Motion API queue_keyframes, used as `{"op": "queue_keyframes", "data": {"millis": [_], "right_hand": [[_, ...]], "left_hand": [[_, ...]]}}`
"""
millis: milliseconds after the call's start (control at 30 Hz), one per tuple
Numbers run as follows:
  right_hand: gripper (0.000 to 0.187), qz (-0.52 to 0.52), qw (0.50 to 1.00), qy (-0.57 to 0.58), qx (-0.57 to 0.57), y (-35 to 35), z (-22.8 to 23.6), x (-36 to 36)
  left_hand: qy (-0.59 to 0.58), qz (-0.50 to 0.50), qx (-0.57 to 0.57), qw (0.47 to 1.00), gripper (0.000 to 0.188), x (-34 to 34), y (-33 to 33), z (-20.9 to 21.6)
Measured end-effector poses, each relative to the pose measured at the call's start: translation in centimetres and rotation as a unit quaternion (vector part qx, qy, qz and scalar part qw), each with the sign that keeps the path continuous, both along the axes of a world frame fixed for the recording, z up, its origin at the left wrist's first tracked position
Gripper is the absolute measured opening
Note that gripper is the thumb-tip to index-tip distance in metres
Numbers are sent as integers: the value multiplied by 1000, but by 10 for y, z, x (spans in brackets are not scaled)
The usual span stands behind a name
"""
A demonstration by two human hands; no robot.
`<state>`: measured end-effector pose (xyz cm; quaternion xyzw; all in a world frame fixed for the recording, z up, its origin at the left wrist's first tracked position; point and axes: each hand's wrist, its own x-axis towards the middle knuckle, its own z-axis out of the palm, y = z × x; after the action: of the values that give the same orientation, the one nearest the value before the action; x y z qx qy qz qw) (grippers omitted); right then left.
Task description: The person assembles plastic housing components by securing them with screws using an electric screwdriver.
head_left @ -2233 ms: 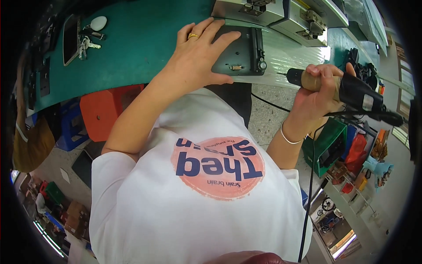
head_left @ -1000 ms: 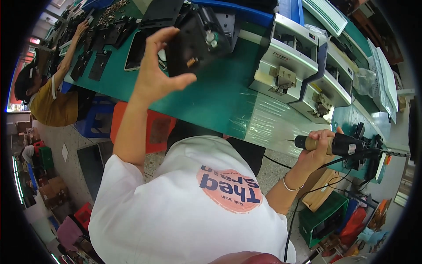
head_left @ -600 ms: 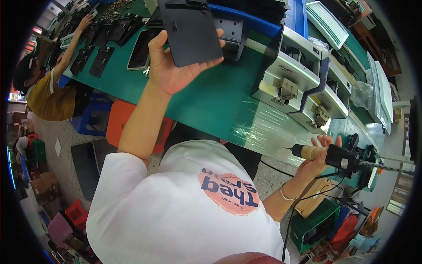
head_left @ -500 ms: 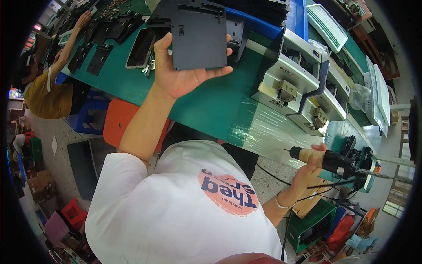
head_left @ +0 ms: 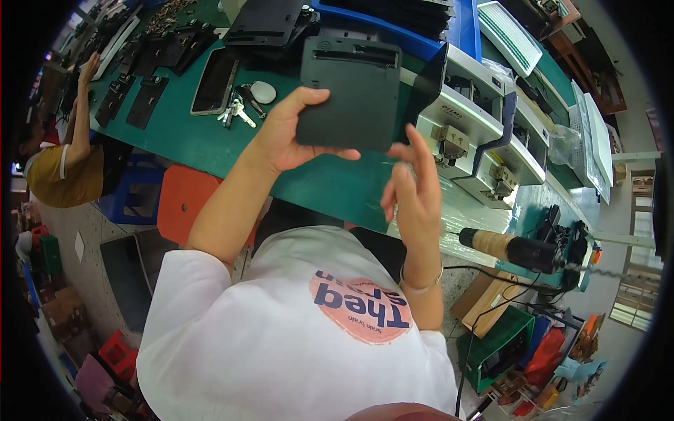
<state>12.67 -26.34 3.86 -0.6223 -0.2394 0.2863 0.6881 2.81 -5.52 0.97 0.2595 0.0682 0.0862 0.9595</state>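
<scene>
Panel: dark and flat, slotted end pointing away, held above the green table in a worker's left hand.
Left grip: thumb clamped over one side, fingers beneath.
Right hand: fingers apart, nothing held, near the lower corner; contact cannot be told.
Risk: a one-sided grip could let the panel twist and drop if pushed at that corner.
Blue tray: stacked black pieces.
Green crate: dark items, indistinct.
</scene>
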Motion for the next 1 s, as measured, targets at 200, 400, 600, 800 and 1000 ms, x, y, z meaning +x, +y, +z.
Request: {"op": "queue_keyframes", "data": {"millis": [200, 400, 600, 800, 1000], "right_hand": [[31, 21, 975, 181, 127, 83, -2, 39], [32, -28, 993, 48, 102, 142, 2, 75], [45, -59, 998, -37, -10, 165, -12, 84], [51, -128, 954, -224, -153, 165, -42, 97], [48, -154, 959, -163, -175, 161, -56, 95]], "left_hand": [[13, 26, 62, 998, 46, -1, 0, 16], [94, 286, 451, 840, 52, -22, -7, -8], [142, 328, 594, 721, 67, -14, 3, -22], [166, 335, 661, 651, 78, 21, 12, -27], [165, 314, 685, 636, 82, 26, 20, -26]]}}
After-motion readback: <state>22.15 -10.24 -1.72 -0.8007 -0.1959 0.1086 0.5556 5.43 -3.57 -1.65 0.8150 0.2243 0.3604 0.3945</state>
